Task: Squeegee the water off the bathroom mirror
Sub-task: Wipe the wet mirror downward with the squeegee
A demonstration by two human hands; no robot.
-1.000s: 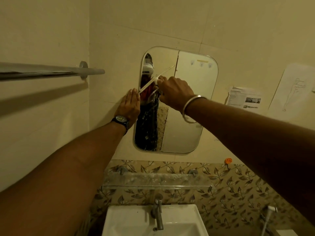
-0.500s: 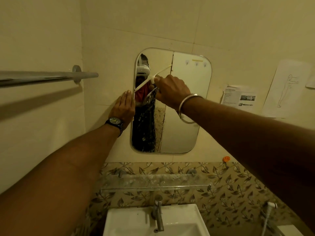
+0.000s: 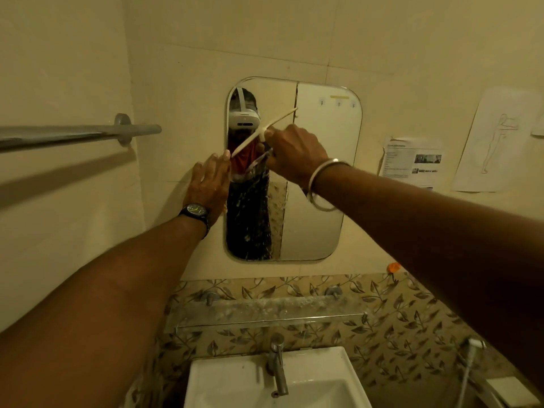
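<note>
Head | 1 mirror [image 3: 323, 142] | 1 squeegee [image 3: 250, 141] gripped by right hand [image 3: 294, 154] | left hand [image 3: 207, 184] flat

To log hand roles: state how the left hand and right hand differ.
The left hand lies flat, fingers straight, at the mirror's left edge; the right hand grips the squeegee. The left wrist wears a watch; the right a bangle. Both reach up to the mirror.

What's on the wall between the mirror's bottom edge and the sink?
Head view: a glass shelf on leaf-patterned tiles, then the tap.
</note>
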